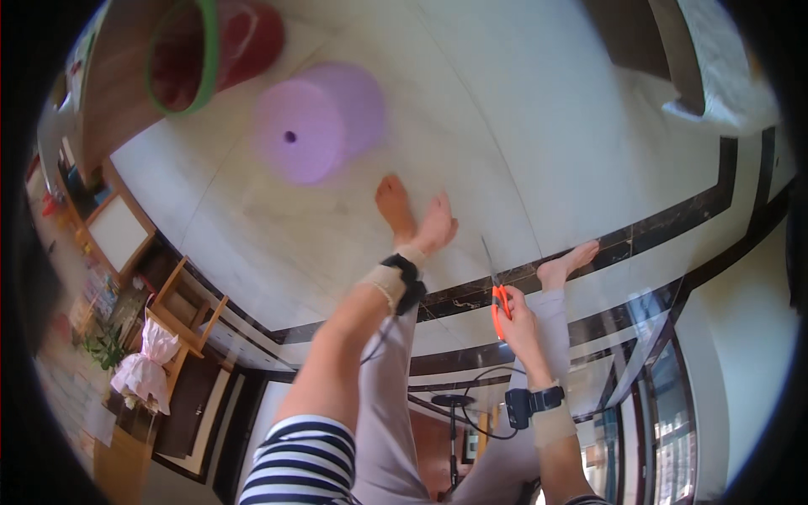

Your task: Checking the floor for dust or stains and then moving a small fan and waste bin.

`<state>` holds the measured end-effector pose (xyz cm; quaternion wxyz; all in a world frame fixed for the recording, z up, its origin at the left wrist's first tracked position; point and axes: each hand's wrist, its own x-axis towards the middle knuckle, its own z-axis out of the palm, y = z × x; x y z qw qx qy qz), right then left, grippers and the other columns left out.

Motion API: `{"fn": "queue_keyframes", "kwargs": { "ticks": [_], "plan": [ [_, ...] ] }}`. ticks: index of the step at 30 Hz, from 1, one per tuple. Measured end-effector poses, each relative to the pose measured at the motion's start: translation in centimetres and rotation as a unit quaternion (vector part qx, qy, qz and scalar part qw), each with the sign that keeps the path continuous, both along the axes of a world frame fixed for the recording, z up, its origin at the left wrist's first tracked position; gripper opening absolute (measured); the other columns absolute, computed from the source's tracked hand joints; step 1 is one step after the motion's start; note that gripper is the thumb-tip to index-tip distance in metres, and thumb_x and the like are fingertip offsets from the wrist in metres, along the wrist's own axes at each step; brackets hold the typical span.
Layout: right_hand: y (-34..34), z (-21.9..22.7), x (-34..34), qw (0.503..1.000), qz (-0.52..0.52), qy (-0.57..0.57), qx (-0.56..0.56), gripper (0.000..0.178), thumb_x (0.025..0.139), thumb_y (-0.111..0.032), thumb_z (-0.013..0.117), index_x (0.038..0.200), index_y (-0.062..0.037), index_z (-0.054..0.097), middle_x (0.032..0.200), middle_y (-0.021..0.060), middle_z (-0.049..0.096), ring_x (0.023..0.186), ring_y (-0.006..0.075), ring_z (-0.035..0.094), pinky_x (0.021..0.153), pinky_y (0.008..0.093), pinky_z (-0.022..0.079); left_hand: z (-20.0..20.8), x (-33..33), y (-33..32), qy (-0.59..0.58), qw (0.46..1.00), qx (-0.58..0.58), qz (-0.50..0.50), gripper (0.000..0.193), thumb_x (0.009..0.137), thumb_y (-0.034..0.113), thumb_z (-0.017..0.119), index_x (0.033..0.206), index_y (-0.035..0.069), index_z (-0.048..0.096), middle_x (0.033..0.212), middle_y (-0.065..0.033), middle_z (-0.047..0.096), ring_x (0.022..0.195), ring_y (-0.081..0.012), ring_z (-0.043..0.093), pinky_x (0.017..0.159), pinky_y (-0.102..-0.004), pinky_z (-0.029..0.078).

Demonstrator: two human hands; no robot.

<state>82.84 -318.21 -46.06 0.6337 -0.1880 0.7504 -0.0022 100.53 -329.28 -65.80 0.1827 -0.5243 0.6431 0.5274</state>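
The scissors (500,307) are at 4 o'clock, your right hand's (522,326) fingers clamped round their orange handles; keep the blades, aimed near 12, clear of your bare right foot (567,266). Whether your left hand's (434,227) fingers, near centre, are apart, I cannot tell.

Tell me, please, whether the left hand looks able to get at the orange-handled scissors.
Probably yes: the left hand seems empty and nothing seems to stand between it and the orange-handled scissors, though the right hand grips them.
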Motion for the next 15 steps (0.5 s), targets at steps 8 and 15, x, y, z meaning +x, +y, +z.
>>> {"fn": "queue_keyframes", "kwargs": {
  "ticks": [8, 15],
  "plan": [
    [8.4, -1.5, -4.2, 0.997, -0.058, -0.038, 0.024, 0.042, 0.084, -0.017, 0.058, 0.123, -0.0051, 0.045, 0.099, 0.0192, 0.063, 0.088, 0.0344, 0.062, 0.076, 0.0397, 0.048, -8.8, -6.1, 7.6, -0.081, 0.926, 0.085, 0.358, 0.075, 0.087, 0.020, 0.049, 0.138, -0.012, 0.004, 0.144, -0.0280, 0.019, 0.119, -0.0412, 0.042, 0.093, -0.0460, 0.044],
    [11.8, -2.4, -8.0, 0.994, -0.107, -0.027, 0.024, 0.035, 0.087, -0.014, 0.059, 0.120, -0.0064, 0.048, 0.068, 0.0033, 0.054, 0.059, 0.0113, 0.051, 0.053, 0.0275, 0.041, -8.0, -13.3, 4.1, -0.128, 0.680, 0.057, 0.720, 0.048, 0.084, 0.013, 0.051, 0.123, -0.001, 0.027, 0.113, -0.0185, 0.044, 0.087, -0.0265, 0.052, 0.064, -0.0406, 0.055]
  ]
}}
